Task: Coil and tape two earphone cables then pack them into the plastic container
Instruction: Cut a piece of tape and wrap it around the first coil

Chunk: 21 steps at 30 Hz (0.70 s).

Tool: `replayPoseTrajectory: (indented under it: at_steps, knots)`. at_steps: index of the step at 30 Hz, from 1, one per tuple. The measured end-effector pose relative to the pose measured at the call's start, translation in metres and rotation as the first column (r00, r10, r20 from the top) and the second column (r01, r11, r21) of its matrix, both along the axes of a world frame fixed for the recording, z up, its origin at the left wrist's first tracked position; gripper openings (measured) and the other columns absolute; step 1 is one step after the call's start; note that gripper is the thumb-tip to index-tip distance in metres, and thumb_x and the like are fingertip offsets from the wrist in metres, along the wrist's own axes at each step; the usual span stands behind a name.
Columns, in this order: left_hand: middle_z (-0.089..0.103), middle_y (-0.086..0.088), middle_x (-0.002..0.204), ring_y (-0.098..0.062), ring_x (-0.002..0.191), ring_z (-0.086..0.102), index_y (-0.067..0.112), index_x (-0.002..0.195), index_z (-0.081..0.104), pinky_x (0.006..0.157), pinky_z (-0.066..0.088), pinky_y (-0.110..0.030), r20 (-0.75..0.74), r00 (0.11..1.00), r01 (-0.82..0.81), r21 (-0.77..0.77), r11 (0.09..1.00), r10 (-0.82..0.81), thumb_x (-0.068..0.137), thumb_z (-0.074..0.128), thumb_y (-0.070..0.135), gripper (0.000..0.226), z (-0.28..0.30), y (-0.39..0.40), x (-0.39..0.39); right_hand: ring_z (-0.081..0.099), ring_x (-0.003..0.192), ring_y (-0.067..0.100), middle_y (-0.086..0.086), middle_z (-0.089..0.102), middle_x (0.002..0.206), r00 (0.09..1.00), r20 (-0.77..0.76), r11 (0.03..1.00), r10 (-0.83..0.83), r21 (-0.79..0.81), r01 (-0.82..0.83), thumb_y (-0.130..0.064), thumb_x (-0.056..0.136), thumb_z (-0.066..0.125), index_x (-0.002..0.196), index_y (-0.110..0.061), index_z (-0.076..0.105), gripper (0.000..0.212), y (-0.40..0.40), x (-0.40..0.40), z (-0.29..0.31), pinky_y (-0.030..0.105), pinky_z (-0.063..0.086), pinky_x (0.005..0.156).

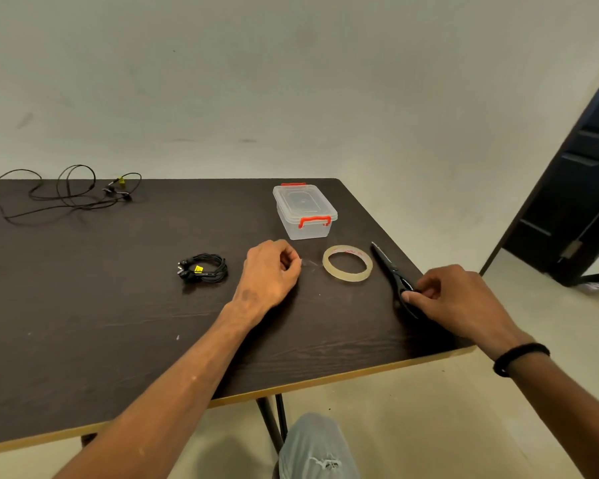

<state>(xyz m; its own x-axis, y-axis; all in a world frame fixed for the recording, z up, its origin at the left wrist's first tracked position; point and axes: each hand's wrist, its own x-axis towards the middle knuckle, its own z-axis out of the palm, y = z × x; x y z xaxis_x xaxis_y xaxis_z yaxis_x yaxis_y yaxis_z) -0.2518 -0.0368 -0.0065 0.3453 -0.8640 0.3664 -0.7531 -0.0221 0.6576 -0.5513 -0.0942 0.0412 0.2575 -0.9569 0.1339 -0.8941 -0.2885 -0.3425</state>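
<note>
While the dark worktop (118, 305) carries everything, the lidded plastic container (305, 210) waits at the far right, handy for packing. Far left sprawls the loose earphone cable (59, 195), not yet wound; the coiled earphone cable (203, 268) lies beside the left hand (268, 271), which pinches a clear tape strip off the tape roll (347, 263). The right hand (453, 299) grips the scissors (391, 271), probably to cut.
</note>
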Motion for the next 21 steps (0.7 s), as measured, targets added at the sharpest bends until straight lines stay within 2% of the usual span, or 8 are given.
replayPoseTrajectory:
  at_steps: [2, 4, 9, 12, 16, 18, 19, 21]
  knots:
    - [0.068, 0.009, 0.092, -0.004, 0.073, 0.063, 0.023, 0.099, 0.072, 0.066, 0.047, -0.010, -0.009, 1.000, 0.002, 0.005, 1.000, -0.002, 0.094, 0.072, 0.027, 0.006, 0.000, 0.001, -0.001, 0.067, 0.082, 0.012, -0.006, 0.073, 0.088, 0.998, -0.051, 0.999, -0.026, 0.025, 0.027, -0.050, 0.083, 0.085, 0.093, -0.027, 0.074, 0.027, 0.004, -0.004, 0.001, 0.033, 0.059, 0.072]
    - [0.068, 0.008, 0.094, -0.002, 0.072, 0.062, 0.022, 0.102, 0.074, 0.067, 0.045, -0.009, -0.001, 1.000, 0.003, 0.008, 1.000, -0.003, 0.094, 0.072, 0.027, 0.009, 0.000, 0.003, -0.001, 0.068, 0.084, 0.019, -0.003, 0.073, 0.091, 0.992, -0.118, 0.999, -0.051, 0.008, 0.052, -0.049, 0.081, 0.086, 0.094, -0.028, 0.073, 0.028, 0.006, -0.003, 0.004, 0.039, 0.061, 0.075]
    - [0.062, 0.012, 0.092, -0.001, 0.076, 0.061, 0.020, 0.106, 0.075, 0.075, 0.051, -0.016, 0.013, 0.999, 0.029, 0.030, 0.999, -0.029, 0.097, 0.070, 0.024, 0.011, 0.001, 0.005, -0.001, 0.068, 0.092, 0.028, 0.000, 0.073, 0.096, 0.972, -0.211, 0.995, -0.103, -0.017, 0.102, -0.034, 0.080, 0.077, 0.104, -0.029, 0.068, 0.026, 0.000, 0.005, 0.010, 0.040, 0.058, 0.081]
    - [0.066, 0.006, 0.103, -0.004, 0.081, 0.064, 0.021, 0.105, 0.077, 0.083, 0.059, -0.026, 0.029, 0.999, 0.037, 0.031, 0.999, -0.038, 0.096, 0.069, 0.025, 0.012, 0.001, 0.002, 0.002, 0.070, 0.096, 0.024, 0.001, 0.075, 0.102, 0.989, -0.062, 0.980, -0.135, 0.140, 0.143, -0.028, 0.084, 0.078, 0.112, -0.029, 0.064, 0.031, -0.014, -0.004, 0.018, 0.040, 0.058, 0.086]
    - [0.068, 0.005, 0.105, -0.006, 0.083, 0.065, 0.021, 0.106, 0.078, 0.086, 0.060, -0.030, 0.031, 0.999, 0.044, 0.047, 0.998, -0.045, 0.096, 0.069, 0.025, 0.013, 0.000, 0.000, 0.003, 0.074, 0.093, 0.026, 0.014, 0.076, 0.104, 0.921, 0.344, 0.917, -0.183, 0.398, 0.033, -0.012, 0.090, 0.081, 0.111, -0.016, 0.074, 0.023, -0.011, -0.015, 0.039, 0.043, 0.061, 0.090]
    - [0.067, 0.005, 0.104, -0.006, 0.083, 0.064, 0.020, 0.106, 0.078, 0.084, 0.058, -0.026, 0.036, 0.998, 0.043, 0.042, 0.998, -0.044, 0.097, 0.069, 0.025, 0.014, 0.000, 0.000, 0.003, 0.076, 0.092, 0.024, 0.012, 0.080, 0.100, 0.900, 0.422, 0.933, -0.108, 0.356, -0.055, -0.012, 0.088, 0.082, 0.111, -0.014, 0.078, 0.023, -0.002, -0.019, 0.050, 0.038, 0.062, 0.084]
    - [0.066, 0.006, 0.103, -0.005, 0.081, 0.062, 0.020, 0.105, 0.078, 0.082, 0.056, -0.024, 0.034, 0.999, 0.040, 0.037, 0.999, -0.041, 0.097, 0.069, 0.025, 0.013, -0.001, 0.000, 0.003, 0.078, 0.091, 0.020, 0.006, 0.082, 0.097, 0.925, 0.380, 0.956, -0.010, 0.274, -0.102, -0.015, 0.085, 0.084, 0.112, -0.017, 0.079, 0.027, 0.001, -0.020, 0.055, 0.037, 0.062, 0.083]
    - [0.064, 0.006, 0.100, -0.005, 0.078, 0.060, 0.020, 0.104, 0.077, 0.080, 0.054, -0.023, 0.034, 0.999, 0.031, 0.022, 0.999, -0.032, 0.097, 0.069, 0.025, 0.012, -0.001, 0.000, 0.003, 0.076, 0.089, 0.005, -0.014, 0.080, 0.094, 0.966, 0.174, 0.973, 0.191, 0.094, -0.209, -0.020, 0.081, 0.089, 0.115, -0.027, 0.079, 0.036, 0.007, -0.016, 0.068, 0.032, 0.062, 0.088]
